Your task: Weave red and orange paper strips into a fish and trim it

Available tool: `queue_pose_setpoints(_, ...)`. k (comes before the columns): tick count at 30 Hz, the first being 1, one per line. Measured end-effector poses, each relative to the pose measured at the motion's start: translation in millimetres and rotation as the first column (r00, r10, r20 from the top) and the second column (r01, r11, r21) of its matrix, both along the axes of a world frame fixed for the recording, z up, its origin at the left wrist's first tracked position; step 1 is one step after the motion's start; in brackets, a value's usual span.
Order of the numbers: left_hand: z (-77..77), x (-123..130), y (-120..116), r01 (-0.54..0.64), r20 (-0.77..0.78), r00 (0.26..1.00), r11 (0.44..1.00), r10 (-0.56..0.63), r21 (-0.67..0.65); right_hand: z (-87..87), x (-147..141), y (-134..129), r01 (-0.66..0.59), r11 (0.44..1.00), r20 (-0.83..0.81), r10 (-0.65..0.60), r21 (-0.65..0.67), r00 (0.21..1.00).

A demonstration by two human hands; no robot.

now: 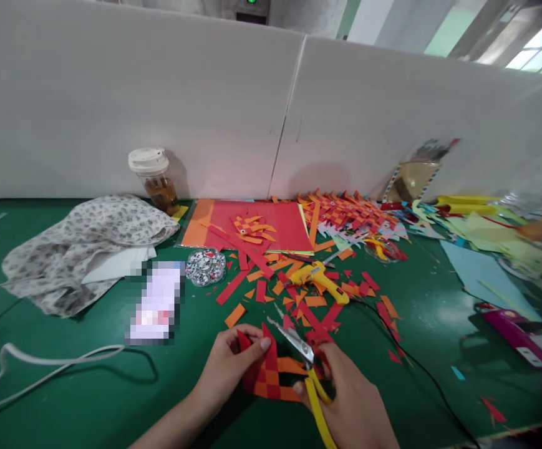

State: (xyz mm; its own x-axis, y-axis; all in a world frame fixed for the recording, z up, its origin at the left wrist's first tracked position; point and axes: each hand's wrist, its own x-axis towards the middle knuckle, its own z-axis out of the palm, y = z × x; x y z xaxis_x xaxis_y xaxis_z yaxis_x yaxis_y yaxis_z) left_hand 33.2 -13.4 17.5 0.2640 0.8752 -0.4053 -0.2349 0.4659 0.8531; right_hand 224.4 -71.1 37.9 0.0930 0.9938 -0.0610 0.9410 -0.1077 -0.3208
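Near the front middle of the green table, my left hand (pixel 234 362) pinches a woven piece of red and orange paper strips (pixel 267 378) between thumb and fingers. My right hand (pixel 345 390) is closed around scissors with yellow handles (pixel 316 399). The scissor blades point up and to the left, a little apart, just right of a raised red strip. Orange strips of the woven piece reach toward my right fingers. Whether the right fingers also touch the paper is hard to tell.
A yellow glue gun (pixel 320 280) lies among paper scraps beyond my hands, its black cord running right. Left are a phone (pixel 156 302), a round container (pixel 206 267), a patterned cloth (pixel 88 237) and a lidded cup (pixel 156 181). Finished woven pieces (pixel 350 212) lie at the back.
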Motion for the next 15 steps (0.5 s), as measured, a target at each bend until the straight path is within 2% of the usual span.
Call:
queue_pose_setpoints(5, 0.6, -0.3, -1.4, -0.021, 0.008, 1.000, 0.999, 0.021, 0.032, 1.4, -6.0, -0.3, -0.119, 0.992, 0.019, 0.118, 0.036, 0.993)
queue_pose_setpoints(15, -0.3, -0.3, -1.1, -0.037, 0.015, 0.999, 0.999, 0.036, 0.025, 0.0, -13.2, 0.9, -0.153, 0.983, 0.091, 0.143, 0.106, 0.985)
